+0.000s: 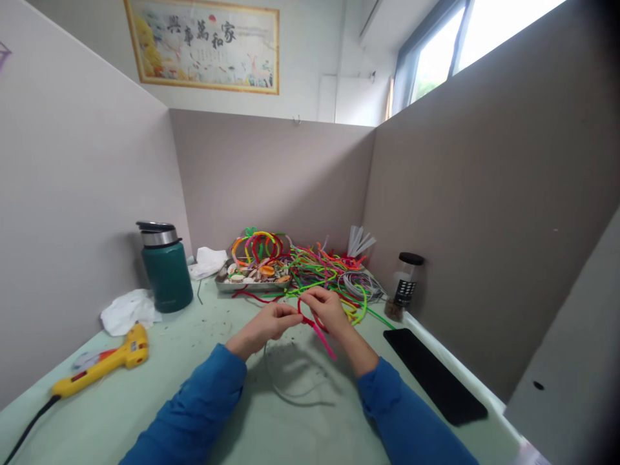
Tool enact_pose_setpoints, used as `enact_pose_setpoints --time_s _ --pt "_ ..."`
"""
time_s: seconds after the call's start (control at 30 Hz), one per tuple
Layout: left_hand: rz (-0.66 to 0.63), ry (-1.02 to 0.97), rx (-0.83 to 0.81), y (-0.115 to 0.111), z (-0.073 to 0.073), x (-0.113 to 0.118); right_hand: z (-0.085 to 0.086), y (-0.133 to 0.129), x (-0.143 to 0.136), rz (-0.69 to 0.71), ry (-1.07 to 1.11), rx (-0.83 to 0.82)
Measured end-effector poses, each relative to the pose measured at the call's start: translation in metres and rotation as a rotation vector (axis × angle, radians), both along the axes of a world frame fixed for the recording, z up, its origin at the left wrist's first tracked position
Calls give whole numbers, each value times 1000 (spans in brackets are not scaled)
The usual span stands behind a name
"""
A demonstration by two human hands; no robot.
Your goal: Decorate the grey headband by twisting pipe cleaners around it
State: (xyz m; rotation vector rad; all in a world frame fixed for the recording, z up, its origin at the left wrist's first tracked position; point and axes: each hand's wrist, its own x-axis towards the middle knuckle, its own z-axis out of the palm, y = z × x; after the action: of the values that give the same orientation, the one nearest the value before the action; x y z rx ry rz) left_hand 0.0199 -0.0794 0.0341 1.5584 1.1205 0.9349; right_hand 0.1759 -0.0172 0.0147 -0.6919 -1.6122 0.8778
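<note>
Above the middle of the table, my left hand (pixel 272 326) and my right hand (pixel 329 311) are close together, both closed on a red and pink pipe cleaner (pixel 323 341). Its red part bends into a small loop between my fingers, and a pink end hangs down to the right. My left hand pinches it near the base of the loop; my right hand grips the upper side. Below them a thin grey wire (pixel 295 402) lies curved on the table. Just beyond my hands is a tangled pile of colourful pipe cleaners (pixel 314 268).
A metal tray (pixel 252 286) of shell-like pieces stands at the back. On the left are a green bottle (pixel 167 278), crumpled tissue (pixel 128 311) and a yellow glue gun (pixel 104 365). To the right stand a black-lidded jar (pixel 405 287) and a black mat (pixel 433 374). Partition panels (pixel 271 168) enclose the table.
</note>
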Motion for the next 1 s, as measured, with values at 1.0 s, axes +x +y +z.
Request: enact_pose_setpoints --time_s 1.0 --pt "236 -441 -66 11 -3 -7 -19 -3 -5 212 -112 -180"
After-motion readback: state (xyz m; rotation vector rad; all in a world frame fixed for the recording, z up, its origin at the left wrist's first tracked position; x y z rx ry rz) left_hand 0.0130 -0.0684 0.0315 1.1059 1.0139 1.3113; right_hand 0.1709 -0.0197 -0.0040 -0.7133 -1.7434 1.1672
